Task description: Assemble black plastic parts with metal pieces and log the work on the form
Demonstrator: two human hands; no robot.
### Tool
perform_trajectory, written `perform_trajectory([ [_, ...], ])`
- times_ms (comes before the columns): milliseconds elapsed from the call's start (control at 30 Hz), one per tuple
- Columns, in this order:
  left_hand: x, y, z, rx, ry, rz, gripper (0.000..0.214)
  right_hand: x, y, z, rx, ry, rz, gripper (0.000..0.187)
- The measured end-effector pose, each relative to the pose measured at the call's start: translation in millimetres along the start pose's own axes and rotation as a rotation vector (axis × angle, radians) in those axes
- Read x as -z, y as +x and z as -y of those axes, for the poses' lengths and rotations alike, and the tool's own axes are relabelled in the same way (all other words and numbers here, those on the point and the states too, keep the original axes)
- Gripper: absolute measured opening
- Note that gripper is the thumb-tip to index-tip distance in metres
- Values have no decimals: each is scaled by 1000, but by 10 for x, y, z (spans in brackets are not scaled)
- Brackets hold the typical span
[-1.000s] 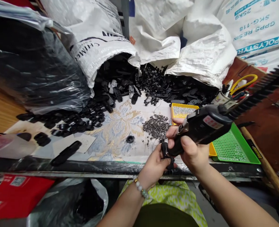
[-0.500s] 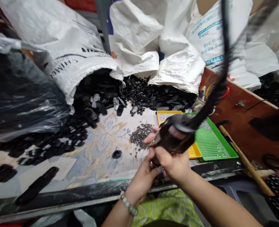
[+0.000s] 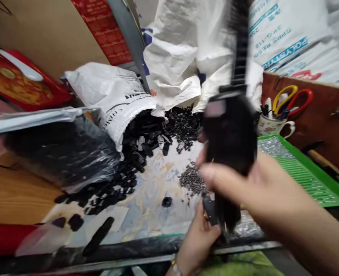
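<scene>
My right hand (image 3: 244, 184) is wrapped round a black electric screwdriver (image 3: 229, 130), blurred by motion, whose cord runs up out of view. The tool stands nearly upright, its lower end over the table's front edge. Below it, my left hand (image 3: 196, 237) pinches a small dark plastic part (image 3: 210, 210) between thumb and fingers. Whether the screwdriver's tip touches that part I cannot tell. Just beyond my left hand lies a pile of tiny metal pieces (image 3: 193, 178). A round black part (image 3: 166, 201) rests alone on the patterned tabletop (image 3: 155, 184).
At the right is a green tray (image 3: 310, 172) with small shiny pieces, and behind it a mug (image 3: 270, 125) holding scissors (image 3: 297, 101). Black plastic parts (image 3: 140, 149) spill from a white sack (image 3: 120, 99). A long black piece (image 3: 99, 235) lies at the front left.
My right hand and the screwdriver have come up, closer to the camera, and apart from my left hand, which stays low with the dark part. The view has shifted, showing the mug and scissors.
</scene>
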State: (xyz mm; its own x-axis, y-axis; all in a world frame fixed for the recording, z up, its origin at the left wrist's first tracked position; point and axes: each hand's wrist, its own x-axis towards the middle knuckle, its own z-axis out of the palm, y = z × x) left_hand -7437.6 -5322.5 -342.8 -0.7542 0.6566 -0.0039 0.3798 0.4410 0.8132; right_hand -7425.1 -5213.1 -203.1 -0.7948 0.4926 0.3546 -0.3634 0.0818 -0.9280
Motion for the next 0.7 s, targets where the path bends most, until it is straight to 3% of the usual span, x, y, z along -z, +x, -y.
perform_trajectory([
  [33,-12,-14,19,9,-144,5,49,186,158,-73,-11,-62,-56,13],
  [133,1,-35,83,171,-843,151,59,634,579,-394,146,-91,-360,20],
  [200,40,-26,107,251,-1042,216,57,775,736,-634,224,-63,-468,24],
  [333,107,7,86,306,-1075,251,48,691,810,-947,247,-21,-436,27],
  [500,119,17,64,335,-1106,252,47,491,877,-1096,215,-76,-365,28],
  [700,127,10,82,317,-1087,263,46,463,929,-1228,206,-76,-321,27],
])
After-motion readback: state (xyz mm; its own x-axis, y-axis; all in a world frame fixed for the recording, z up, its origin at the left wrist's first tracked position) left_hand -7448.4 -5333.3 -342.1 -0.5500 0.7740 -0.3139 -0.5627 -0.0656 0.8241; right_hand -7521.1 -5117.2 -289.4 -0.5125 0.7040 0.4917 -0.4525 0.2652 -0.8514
